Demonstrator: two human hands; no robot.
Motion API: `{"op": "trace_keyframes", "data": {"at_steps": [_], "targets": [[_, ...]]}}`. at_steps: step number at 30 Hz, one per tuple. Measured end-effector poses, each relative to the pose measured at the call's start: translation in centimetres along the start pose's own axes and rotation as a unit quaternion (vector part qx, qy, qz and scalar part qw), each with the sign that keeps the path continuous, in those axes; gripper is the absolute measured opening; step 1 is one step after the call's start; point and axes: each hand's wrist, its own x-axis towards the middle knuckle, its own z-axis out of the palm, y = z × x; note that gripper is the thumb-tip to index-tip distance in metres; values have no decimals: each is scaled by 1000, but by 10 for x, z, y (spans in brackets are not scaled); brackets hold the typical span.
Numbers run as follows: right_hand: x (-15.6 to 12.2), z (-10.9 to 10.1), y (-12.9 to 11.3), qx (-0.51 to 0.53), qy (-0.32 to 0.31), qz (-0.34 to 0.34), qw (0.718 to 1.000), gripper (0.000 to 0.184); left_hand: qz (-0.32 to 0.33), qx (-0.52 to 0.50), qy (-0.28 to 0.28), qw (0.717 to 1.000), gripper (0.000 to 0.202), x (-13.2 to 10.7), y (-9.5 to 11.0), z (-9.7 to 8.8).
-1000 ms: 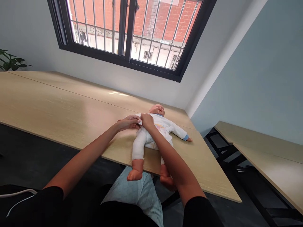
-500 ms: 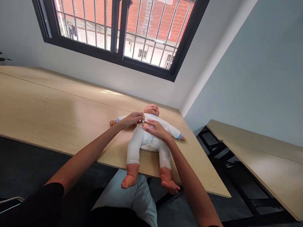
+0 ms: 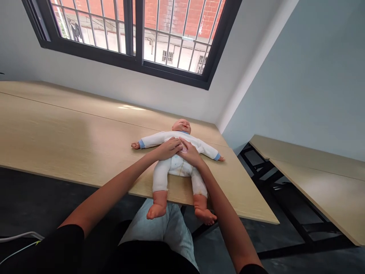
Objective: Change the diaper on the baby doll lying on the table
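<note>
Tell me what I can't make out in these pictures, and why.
Head view: the middle of the doll's front, partly covered by the left grip and the right grip.
Head view: the window frame's top, cut off by the upper edge.
Head view: a dark tip, cut off by the left edge.
Head view: details inside the small window outside, too small.

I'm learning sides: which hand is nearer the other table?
Right. The right hand is on the doll, towards the other table; the left hand, also on the doll, is farther away.
</note>
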Motion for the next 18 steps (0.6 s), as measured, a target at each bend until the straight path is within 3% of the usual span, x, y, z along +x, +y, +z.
{"op": "trace_keyframes", "data": {"at_steps": [2, 7, 9, 11, 18], "targets": [[-7, -11, -1, 35, 49, -17, 998, 54, 15, 18, -4, 1000, 29, -6, -1, -4], [-29, -36, 6, 44, 185, -36, 981, 20, 46, 58, -5, 997, 31, -16, -5, -9], [-36, -40, 11, 35, 174, -22, 984, 19, 55, 78, 2, 995, 33, -18, -5, -9], [-40, -39, 14, 21, 124, -21, 992, 20, 56, 99, 3, 993, 33, -20, -4, -10], [-45, -29, 16, 21, 36, -73, 996, 27, 35, 164, -8, 986, 30, -33, 17, -9]]}}
